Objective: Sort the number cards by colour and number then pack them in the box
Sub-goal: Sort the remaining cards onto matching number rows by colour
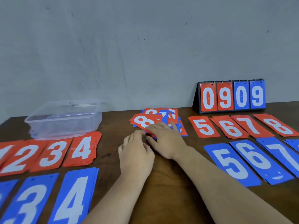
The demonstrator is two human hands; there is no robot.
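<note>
Red goes in the far row and blue in the near row, low numbers on my left and high on my right, so every card has an obvious home and I don't have to hunt. The red 1-4 stacks [48,152] and blue 3 and 4 stacks [48,199] sit left. The red 5-8 stacks [239,126] and blue 5-7 stacks [252,160] sit right.

The unsorted pile [161,117] is dead centre on the counter [169,175], an equal reach to both sides. My right hand [168,139] lies flat on it with fingers straight, pinning it down, fingertips at the red 8 card [144,122] on top. My left hand [135,152] is at the pile's near edge with fingers curled. Honestly can't tell if it's got a card pinched or is just feeling for a corner.

The clear box [64,117] is parked back left, its front edge against the red stacks, well apart from both hands. No cards in it that I can see, and I'd say packing comes last anyway.
</note>
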